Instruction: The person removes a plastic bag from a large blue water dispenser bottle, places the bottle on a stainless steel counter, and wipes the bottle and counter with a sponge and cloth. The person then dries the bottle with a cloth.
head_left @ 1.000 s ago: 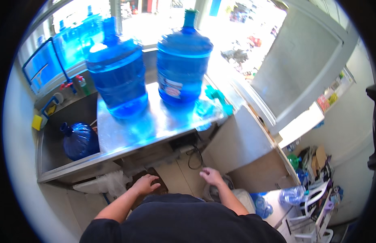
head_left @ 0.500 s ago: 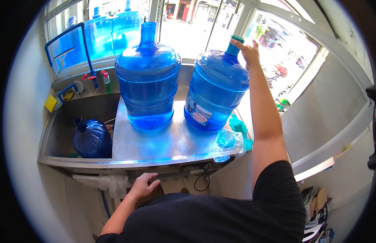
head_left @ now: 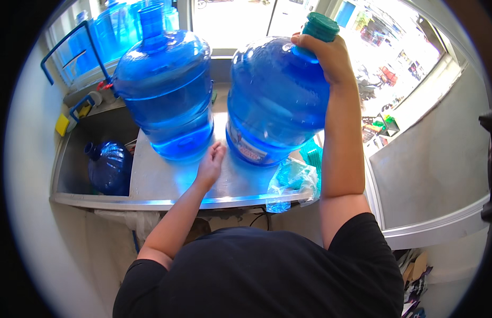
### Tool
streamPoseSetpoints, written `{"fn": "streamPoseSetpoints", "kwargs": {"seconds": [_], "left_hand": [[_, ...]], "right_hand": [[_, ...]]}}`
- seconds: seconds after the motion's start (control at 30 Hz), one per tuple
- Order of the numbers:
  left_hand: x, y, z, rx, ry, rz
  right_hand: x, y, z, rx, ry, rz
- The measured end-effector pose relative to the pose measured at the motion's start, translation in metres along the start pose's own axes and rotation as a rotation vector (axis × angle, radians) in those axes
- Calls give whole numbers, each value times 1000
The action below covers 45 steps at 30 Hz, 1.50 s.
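Note:
My right hand [head_left: 330, 55] is wrapped round the neck of a large blue water jug [head_left: 277, 90] on the right, just under its green cap [head_left: 322, 26]. That jug carries a label low on its side. My left hand [head_left: 211, 161] is empty, its fingers loosely bent, over the metal counter [head_left: 171, 183] between the jug bases. To its left stands a second filled blue jug [head_left: 164, 90], upright and uncapped. The underside of the right jug is hidden.
A steel sink [head_left: 76, 169] at left holds a dark blue jug [head_left: 109, 169] lying tilted. Behind it are a blue pipe [head_left: 97, 45] and a yellow sponge [head_left: 62, 125]. A clear plastic bag [head_left: 293, 183] with green caps lies at the counter's right edge. More jugs [head_left: 111, 26] stand by the window.
My left hand has risen from below the counter edge to between the jugs. My view has moved closer over the counter. My right hand has closed round the jug's neck.

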<state>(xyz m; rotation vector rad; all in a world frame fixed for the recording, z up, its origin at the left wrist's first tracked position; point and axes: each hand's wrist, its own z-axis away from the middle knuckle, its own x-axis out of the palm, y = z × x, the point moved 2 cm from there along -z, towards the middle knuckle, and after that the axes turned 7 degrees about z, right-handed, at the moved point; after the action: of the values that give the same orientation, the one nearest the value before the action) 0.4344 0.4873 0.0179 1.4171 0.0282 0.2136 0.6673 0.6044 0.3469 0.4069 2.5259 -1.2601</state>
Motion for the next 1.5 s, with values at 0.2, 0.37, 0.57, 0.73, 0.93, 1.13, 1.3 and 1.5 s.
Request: {"fn": "streamPoseSetpoints", "kwargs": {"seconds": [0.2, 0.37, 0.57, 0.73, 0.93, 1.13, 1.3, 1.5], "left_hand": [[22, -11, -67, 64, -190, 736], [39, -22, -76, -153, -326, 841], [35, -30, -61, -384, -388, 775], [15, -21, -8, -460, -390, 637], [38, -8, 71, -513, -478, 346], [74, -43, 207, -650, -584, 173], [118, -89, 319, -854, -696, 80], [176, -164, 405, -1161, -820, 10]], "right_hand": [[-26, -29, 68, -181, -200, -240], [-23, -57, 123, -395, -210, -285], [-10, -95, 176, -420, -145, -121], [-4, -115, 225, -538, -48, -239], [-9, -150, 288, -662, -7, -257], [-67, -183, 403, -703, 381, -322], [-134, -186, 524, -235, 585, -8], [-214, -162, 710, 328, 708, 110]]}}
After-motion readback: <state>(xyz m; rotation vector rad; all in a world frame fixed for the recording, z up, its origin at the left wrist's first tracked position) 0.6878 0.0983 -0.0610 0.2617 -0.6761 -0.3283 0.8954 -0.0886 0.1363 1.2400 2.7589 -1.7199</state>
